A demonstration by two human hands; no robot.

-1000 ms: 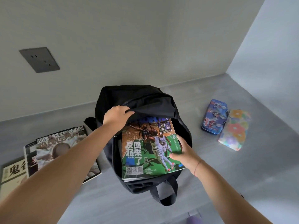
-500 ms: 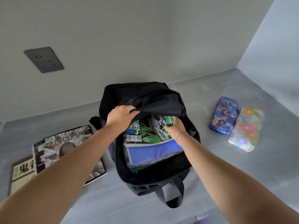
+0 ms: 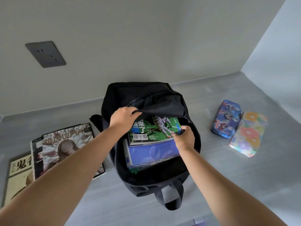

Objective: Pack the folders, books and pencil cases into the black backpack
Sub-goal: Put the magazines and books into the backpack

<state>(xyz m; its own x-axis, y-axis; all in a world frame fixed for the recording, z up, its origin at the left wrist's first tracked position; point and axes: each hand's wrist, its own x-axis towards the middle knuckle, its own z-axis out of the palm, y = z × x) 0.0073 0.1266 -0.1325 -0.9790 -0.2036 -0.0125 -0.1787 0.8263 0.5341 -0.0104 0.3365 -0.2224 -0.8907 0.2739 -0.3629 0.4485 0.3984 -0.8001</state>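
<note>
Left hand grips backpack flap; right hand apparently pinches green magazine.

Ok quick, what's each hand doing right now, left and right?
Left hand: grips the backpack flap, holding it open.
Right hand: pinches the green magazine by its corner, inside the backpack.

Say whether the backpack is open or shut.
Open: the left hand holds the backpack wide; a green magazine and blue folder show inside.

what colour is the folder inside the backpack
Blue; the folder shows best in the head view.
</note>
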